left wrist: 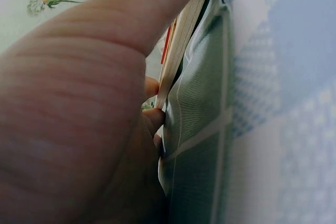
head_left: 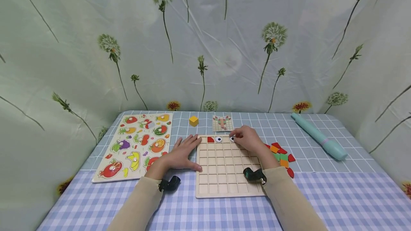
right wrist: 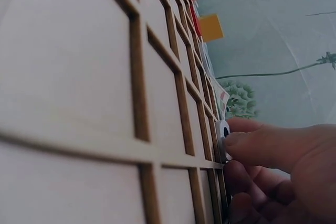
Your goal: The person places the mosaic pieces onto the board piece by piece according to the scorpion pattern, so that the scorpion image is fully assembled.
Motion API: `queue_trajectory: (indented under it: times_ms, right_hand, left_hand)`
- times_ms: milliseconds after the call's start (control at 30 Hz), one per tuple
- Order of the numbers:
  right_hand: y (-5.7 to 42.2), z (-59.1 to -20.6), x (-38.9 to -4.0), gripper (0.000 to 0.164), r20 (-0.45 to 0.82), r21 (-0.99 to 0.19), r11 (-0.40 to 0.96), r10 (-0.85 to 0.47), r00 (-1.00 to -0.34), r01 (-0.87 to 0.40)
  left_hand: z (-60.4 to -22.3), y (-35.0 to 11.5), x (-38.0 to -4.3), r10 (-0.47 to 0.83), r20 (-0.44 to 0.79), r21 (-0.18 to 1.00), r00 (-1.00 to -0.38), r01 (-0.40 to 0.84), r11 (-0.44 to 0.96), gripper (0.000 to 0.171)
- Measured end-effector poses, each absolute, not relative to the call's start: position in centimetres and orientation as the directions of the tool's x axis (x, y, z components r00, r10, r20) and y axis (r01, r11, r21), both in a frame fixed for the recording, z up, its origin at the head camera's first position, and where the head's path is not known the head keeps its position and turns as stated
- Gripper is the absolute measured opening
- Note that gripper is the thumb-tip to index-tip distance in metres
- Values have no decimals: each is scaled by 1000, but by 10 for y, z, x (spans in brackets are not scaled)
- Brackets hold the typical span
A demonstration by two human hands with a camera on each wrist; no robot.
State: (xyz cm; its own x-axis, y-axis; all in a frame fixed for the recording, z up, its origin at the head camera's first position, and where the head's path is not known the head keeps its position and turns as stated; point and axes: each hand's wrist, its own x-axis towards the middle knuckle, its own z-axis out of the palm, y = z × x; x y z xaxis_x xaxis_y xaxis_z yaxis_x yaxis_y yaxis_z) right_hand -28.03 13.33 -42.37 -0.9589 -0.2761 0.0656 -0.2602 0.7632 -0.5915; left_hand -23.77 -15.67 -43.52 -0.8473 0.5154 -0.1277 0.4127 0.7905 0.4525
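Observation:
A wooden grid board (head_left: 221, 169) lies flat in front of me. In its top row sit a red rounded tile (head_left: 210, 139) and, beside it, a white eye tile (head_left: 218, 139). My right hand (head_left: 249, 139) pinches a second eye tile (head_left: 232, 139) between thumb and fingers at the same row, further right. The right wrist view shows this eye tile (right wrist: 223, 137) standing at the grid's far edge. With fingers spread, my left hand (head_left: 182, 155) rests at the board's left edge, its thumb touching the side. The left wrist view is mostly filled by the palm (left wrist: 73, 114).
Loose red, orange and green tiles (head_left: 284, 157) lie right of the board, partly behind my right forearm. Behind the board are a pattern card (head_left: 223, 124) and a yellow cube (head_left: 193, 121). A fruit peg puzzle (head_left: 107, 152) lies left; a teal tapered object (head_left: 316, 134) lies far right.

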Motion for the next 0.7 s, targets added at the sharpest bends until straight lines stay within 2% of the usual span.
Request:
queue_trajectory:
  times_ms: [167, 400, 700]
  right_hand:
    - [132, -426, -282, 21, 68, -573, 776, -277, -959, -264]
    - [132, -425, -280, 11, 68, -589, 769, -256, -964, -246]
    - [136, -423, -280, 15, 77, -575, 766, -300, -951, -289]
  left_hand:
    - [-436, -157, -238, 518, -124, 457, -847, 414, 787, 111]
    - [-437, -157, -239, 517, -124, 455, -847, 415, 788, 111]
    - [-439, -158, -240, 515, -123, 450, -848, 415, 791, 112]
